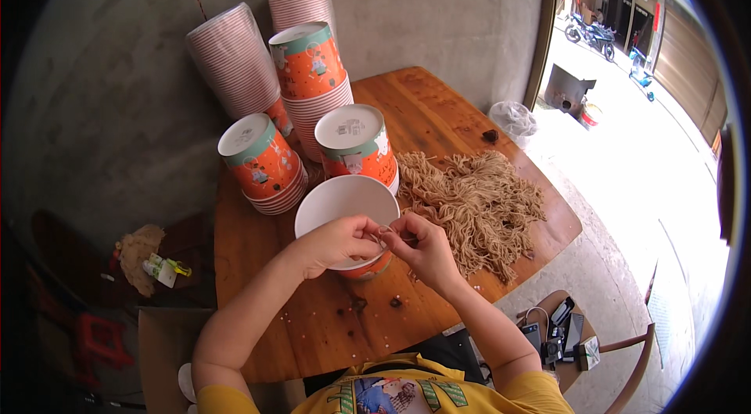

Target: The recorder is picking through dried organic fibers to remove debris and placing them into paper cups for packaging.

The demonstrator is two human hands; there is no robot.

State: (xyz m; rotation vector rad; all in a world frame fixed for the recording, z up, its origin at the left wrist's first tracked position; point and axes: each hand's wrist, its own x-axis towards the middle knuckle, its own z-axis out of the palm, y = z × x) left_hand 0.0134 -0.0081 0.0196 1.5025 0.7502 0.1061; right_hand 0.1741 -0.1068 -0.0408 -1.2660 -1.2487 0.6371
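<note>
Left hand (338, 242): held curled over the near rim of the white bowl, its fingertips pinched together on a thin strand of noodle.
Right hand (422, 246): brought up against the left hand, thumb and forefinger closed on the same strand of noodle (385, 231); the two hands are met at the fingertips.
White bowl (344, 207): a paper bowl stood upright on the table directly under the hands, white inside, orange outside; its contents cannot be made out.
Noodle pile (477, 207): a loose heap of pale brown dried noodles is spread on the table just right of the bowl and the right hand.
Upturned bowl stacks (262, 160): two short stacks of orange and teal bowls are set bottom up just behind the white bowl, the second (356, 144) touching its far rim.
Tall stacks (309, 70): further stacks of bowls are leaned against the concrete wall at the table's far edge.
Table (313, 328): round, wooden, dotted with crumbs near the person's body.
Chair (567, 336): seen at lower right, with small devices and cables laid on it.
</note>
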